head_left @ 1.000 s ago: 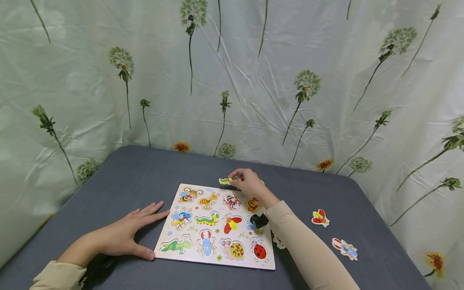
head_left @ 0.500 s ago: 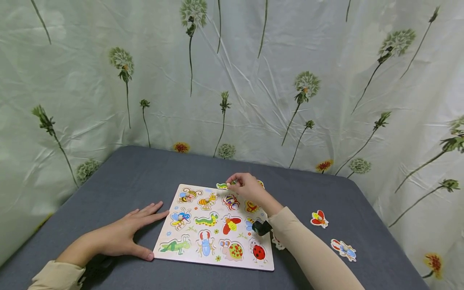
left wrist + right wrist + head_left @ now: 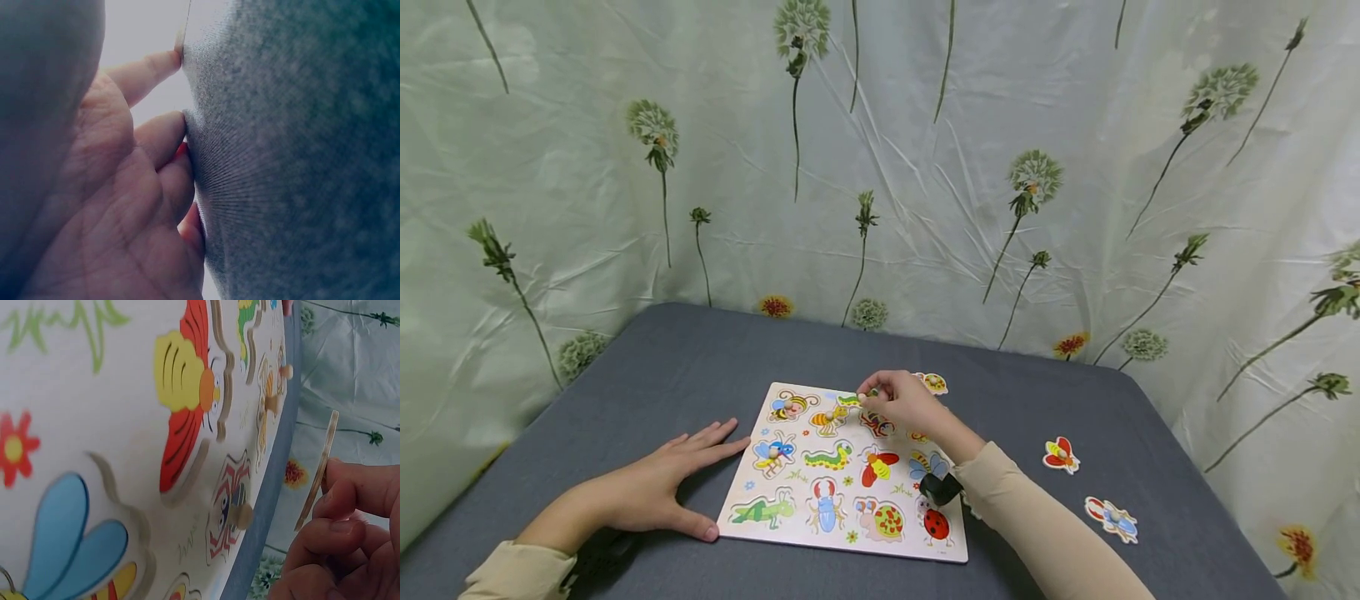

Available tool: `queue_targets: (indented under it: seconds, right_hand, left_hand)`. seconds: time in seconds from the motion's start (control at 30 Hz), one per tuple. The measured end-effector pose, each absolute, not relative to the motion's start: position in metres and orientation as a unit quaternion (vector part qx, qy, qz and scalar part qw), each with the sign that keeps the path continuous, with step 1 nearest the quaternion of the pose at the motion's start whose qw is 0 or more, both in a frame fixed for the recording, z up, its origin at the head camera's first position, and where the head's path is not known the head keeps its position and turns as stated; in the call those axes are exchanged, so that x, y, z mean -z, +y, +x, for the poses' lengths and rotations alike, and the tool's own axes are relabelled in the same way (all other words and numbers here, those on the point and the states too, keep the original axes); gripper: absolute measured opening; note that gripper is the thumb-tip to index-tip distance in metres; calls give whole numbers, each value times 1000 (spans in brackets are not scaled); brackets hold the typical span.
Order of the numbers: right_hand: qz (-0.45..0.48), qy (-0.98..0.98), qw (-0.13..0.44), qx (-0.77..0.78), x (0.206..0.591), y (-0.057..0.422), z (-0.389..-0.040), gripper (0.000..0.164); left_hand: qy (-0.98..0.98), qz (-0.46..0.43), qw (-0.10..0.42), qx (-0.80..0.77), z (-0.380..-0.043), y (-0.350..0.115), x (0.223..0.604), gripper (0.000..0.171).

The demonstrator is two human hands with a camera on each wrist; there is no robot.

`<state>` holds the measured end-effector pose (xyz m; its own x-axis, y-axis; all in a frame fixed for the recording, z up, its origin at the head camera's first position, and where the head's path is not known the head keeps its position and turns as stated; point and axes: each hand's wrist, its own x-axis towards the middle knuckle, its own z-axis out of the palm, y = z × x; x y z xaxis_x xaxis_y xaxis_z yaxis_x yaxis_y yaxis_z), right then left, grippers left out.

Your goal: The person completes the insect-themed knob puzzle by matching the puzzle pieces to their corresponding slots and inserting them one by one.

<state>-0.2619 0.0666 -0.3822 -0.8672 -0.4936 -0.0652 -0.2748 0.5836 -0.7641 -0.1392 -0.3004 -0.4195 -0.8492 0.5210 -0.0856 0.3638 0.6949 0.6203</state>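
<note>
A wooden insect puzzle board (image 3: 800,536) lies on the table. My left hand (image 3: 655,487) rests flat beside it, fingers spread, thumb at its near left corner and index fingertip at its left edge. In the left wrist view, the fingertips (image 3: 170,134) press on the grey cloth. My right hand (image 3: 902,404) pinches a green caterpillar piece (image 3: 847,401) over the board's far edge. The right wrist view shows that piece edge-on, raised above the board, between thumb and fingers. The caterpillar-shaped recess (image 3: 827,455) is mid-board. A knobbed spider piece (image 3: 226,515) sits in its slot.
Behind the board lies a yellow spotted piece (image 3: 934,383), partly hidden by my right hand. To the right lie a red-winged piece (image 3: 1061,456) and a stag beetle piece (image 3: 1111,518). A floral curtain (image 3: 925,167) hangs behind the table (image 3: 700,358).
My right hand has brought the caterpillar piece from behind the board toward me, over its far edge. The spotted piece behind has come more into sight. My left hand stays put.
</note>
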Motion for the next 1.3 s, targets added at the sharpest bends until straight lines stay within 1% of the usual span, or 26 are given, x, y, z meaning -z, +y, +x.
queue_targets:
  seconds: [0.23,0.37,0.77,1.07,1.3]
  right_hand:
    - [-241,866,156,409,385,65,-257,15]
    - [-249,865,157,406,385,63,-254,16]
    - [-246,860,177,410,387,59,-244,15]
    - [-257,861,175,402,384,52,-242,13]
    - [-249,858,187,407,390,51,-238,12]
  left_hand:
    - [911,240,136,-305,-140,-299,419,110]
    - [912,240,138,-302,-140,-299,418,111]
    - [911,243,137,-304,-140,-299,419,110]
    - [910,245,129,-308,-139,-301,418,109]
    - [911,246,129,-305,-139,-300,418,109]
